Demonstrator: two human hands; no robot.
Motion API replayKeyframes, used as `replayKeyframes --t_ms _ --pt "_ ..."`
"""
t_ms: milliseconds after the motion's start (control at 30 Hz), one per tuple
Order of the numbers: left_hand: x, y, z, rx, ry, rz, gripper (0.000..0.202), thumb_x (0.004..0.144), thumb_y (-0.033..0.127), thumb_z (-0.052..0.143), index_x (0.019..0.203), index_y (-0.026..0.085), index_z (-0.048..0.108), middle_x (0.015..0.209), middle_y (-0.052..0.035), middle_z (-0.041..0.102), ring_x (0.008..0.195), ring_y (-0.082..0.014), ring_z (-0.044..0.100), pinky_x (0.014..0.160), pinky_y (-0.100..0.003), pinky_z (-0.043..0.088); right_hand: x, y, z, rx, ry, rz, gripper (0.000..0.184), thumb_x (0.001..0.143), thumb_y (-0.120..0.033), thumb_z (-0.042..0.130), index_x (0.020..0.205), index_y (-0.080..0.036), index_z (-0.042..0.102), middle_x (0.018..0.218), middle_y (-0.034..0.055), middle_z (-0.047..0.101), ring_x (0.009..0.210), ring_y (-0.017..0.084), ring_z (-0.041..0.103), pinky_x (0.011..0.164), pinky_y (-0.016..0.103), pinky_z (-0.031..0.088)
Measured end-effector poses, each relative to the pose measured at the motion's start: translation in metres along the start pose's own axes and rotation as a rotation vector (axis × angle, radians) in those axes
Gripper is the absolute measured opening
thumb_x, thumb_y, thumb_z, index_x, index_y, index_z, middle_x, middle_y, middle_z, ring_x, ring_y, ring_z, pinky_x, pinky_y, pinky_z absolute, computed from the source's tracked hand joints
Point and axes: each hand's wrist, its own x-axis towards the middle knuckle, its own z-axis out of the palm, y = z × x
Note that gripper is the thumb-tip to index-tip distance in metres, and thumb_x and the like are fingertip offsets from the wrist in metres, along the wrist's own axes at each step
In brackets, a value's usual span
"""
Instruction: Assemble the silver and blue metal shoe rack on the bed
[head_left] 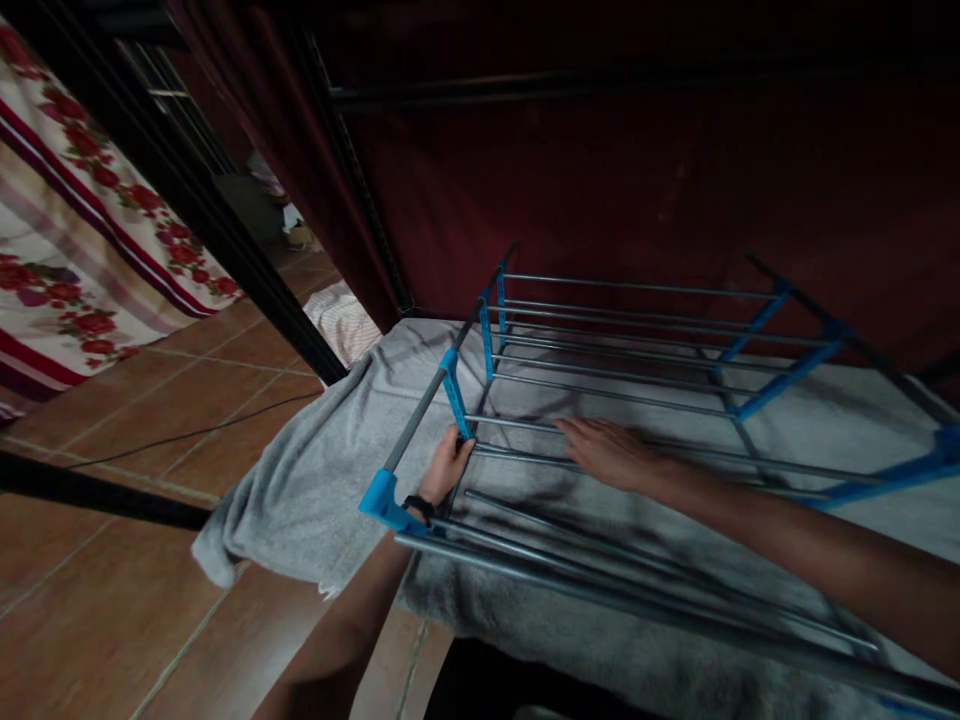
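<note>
A rack of grey metal tubes with blue plastic brackets, much like a shoe rack (611, 380), lies on its side on a grey blanket. My left hand (445, 468), with a dark band at the wrist, is closed around the lower end of a blue bracket (455, 396) on the rack's left side; its fingers are partly hidden. Over the middle tubes, my right hand (604, 452) is laid with fingers stretched out to the left, touching a tube. Below it, loose metal tubes (660, 567) lie slanting across the blanket. A blue corner bracket (382, 502) sits near my left wrist.
The grey blanket (330, 470) hangs over the left edge. Dark metal posts (225, 225) of a frame stand at the left. A dark red curtain (600, 190) closes off the back. Tiled floor (105, 560) and a floral cloth (97, 210) are at left.
</note>
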Motion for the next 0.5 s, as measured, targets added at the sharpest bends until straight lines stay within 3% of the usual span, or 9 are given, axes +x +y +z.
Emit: replayKeyframes --t_ms 200,400,500 --pt "0.003 -0.003 -0.002 0.001 0.015 -0.014 0.036 0.082 0.05 0.062 0.104 0.021 0.06 0.105 -0.0079 0.064 0.105 -0.0287 0.058 0.103 -0.044 0.042 0.044 -0.041 0.002 -0.004 0.013 -0.01 0.037 0.095 -0.009 0.035 0.128 -0.012 0.051 0.122 0.0151 0.061 0.106 0.027 0.061 0.092 0.042 0.048" --pt "0.015 -0.027 -0.003 0.159 -0.057 0.004 0.039 0.084 0.053 0.053 0.109 0.023 0.057 0.107 -0.01 0.063 0.107 -0.0352 0.058 0.1 -0.05 0.044 0.09 -0.066 0.015 0.033 0.092 -0.077 0.028 0.098 -0.018 0.035 0.12 -0.012 0.051 0.122 0.0155 0.061 0.105 0.026 0.061 0.085 0.038 0.05" --pt "0.015 -0.032 -0.003 0.181 -0.058 0.005 0.04 0.084 0.054 0.051 0.108 0.023 0.055 0.108 -0.0111 0.062 0.108 -0.0375 0.058 0.1 -0.053 0.044 0.111 -0.078 0.02 0.09 0.043 -0.059 0.026 0.101 -0.023 0.032 0.116 -0.016 0.052 0.123 0.013 0.062 0.103 0.026 0.063 0.079 0.038 0.052"
